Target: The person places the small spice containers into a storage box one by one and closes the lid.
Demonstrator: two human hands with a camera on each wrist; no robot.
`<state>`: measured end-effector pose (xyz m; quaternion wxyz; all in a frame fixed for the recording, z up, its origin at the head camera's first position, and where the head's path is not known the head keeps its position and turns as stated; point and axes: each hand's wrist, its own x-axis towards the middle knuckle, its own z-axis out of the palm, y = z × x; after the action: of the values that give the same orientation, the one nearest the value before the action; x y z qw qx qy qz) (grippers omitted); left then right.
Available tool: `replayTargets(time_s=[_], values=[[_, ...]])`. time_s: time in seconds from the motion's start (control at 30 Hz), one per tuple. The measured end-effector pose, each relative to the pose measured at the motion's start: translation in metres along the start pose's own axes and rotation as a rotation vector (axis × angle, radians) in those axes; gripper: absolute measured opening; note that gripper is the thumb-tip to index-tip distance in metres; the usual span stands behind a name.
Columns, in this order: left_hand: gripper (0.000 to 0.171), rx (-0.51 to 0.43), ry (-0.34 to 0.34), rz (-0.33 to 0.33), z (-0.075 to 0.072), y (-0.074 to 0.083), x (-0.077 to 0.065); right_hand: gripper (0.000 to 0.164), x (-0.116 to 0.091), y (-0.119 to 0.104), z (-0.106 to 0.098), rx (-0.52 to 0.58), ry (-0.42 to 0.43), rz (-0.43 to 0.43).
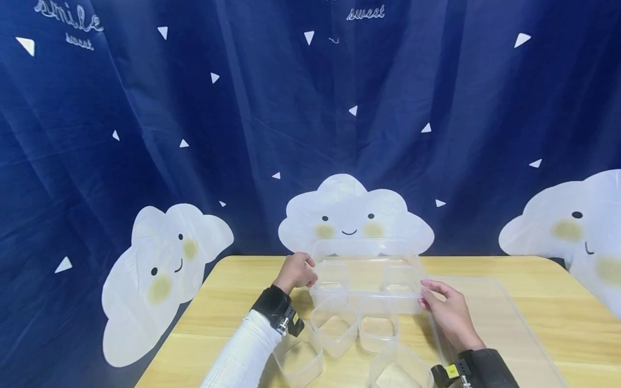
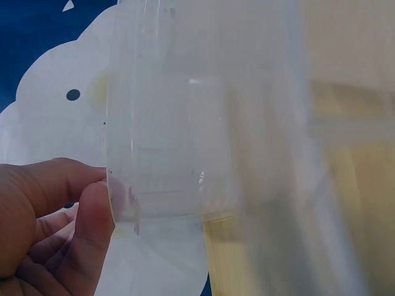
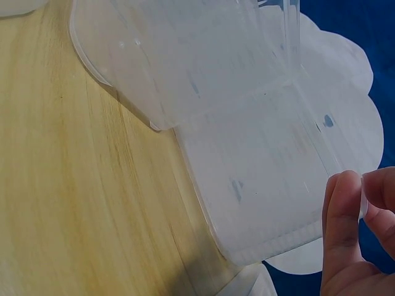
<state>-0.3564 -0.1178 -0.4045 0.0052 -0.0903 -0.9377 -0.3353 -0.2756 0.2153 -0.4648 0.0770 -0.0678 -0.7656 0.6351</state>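
A large clear plastic box [image 1: 409,305] stands toward the back of the table. My left hand [image 1: 296,270] is at its left end; in the left wrist view the thumb and index finger [image 2: 92,213] pinch the rim. At the right end, my right hand [image 1: 448,310] pinches the box's rim between thumb and fingers, as the right wrist view also shows, with fingertips [image 3: 345,185] at the edge. Inside the box are two smaller clear containers, one on the left [image 1: 335,276] and one on the right [image 1: 399,277].
Several small clear containers stand in front of the box, among them one at centre [image 1: 378,325] and one at front left [image 1: 299,360]. A flat translucent lid [image 1: 504,323] lies on the wooden table [image 1: 194,334] at right. Behind hangs a dark blue curtain [image 1: 310,108].
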Motion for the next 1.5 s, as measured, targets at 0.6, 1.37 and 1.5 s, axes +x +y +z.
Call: replayTargets(time_s=[0.6, 1.37, 1.5], values=[[0.032, 0.078, 0.034, -0.011, 0.0011, 0.0016, -0.0007, 0.037, 0.0007, 0.0026, 0.0001, 0.024, -0.008, -0.004], [0.031, 0.081, 0.037, -0.02, 0.0025, 0.0029, 0.0002, 0.037, 0.0003, 0.0022, 0.0006, 0.02, 0.009, -0.004], [0.032, 0.071, 0.037, -0.021, 0.002, 0.0026, 0.0009, 0.037, 0.0006, 0.0015, 0.0002, 0.02, 0.009, -0.004]])
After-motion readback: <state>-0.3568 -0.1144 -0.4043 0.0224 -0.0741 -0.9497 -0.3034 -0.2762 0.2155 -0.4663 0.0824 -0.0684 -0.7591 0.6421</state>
